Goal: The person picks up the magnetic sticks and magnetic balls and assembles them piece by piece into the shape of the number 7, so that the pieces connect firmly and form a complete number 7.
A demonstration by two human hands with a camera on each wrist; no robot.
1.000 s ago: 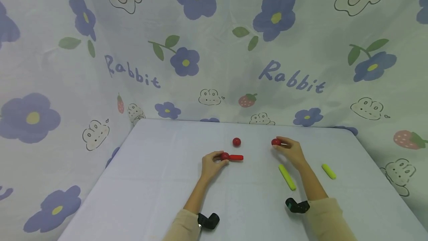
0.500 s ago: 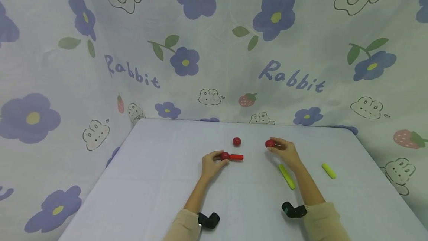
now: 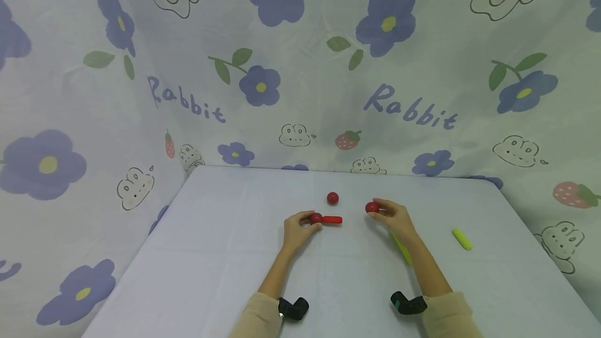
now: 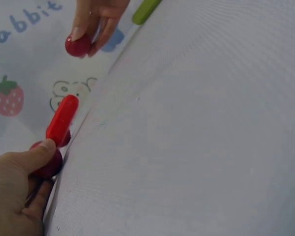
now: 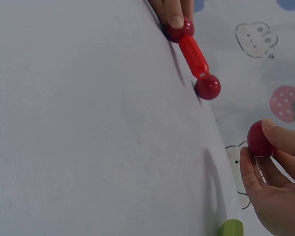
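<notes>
My left hand [image 3: 297,232] pinches a dark red ball [image 3: 316,218] between thumb and fingers. A bright red rod [image 3: 332,220] sticks out from that ball toward the right; in the right wrist view its free end shows a small hole. My right hand [image 3: 395,220] holds another dark red ball [image 3: 372,207] by thumb and fingertips, to the right of the rod and apart from it. In the right wrist view this ball [image 5: 260,139] appears lifted off the table. A third red ball [image 3: 333,198] lies on the table just behind the rod.
A long yellow-green rod [image 3: 401,249] lies partly hidden under my right forearm. Farther right rests a shorter yellow-green rod [image 3: 462,239]. The white table [image 3: 225,244] ends at a printed cloth [image 3: 300,67] behind and at the sides.
My right hand has moved left and slightly nearer with its ball, now covering part of the long yellow-green rod. The left hand, its ball and the red rod have stayed put.
</notes>
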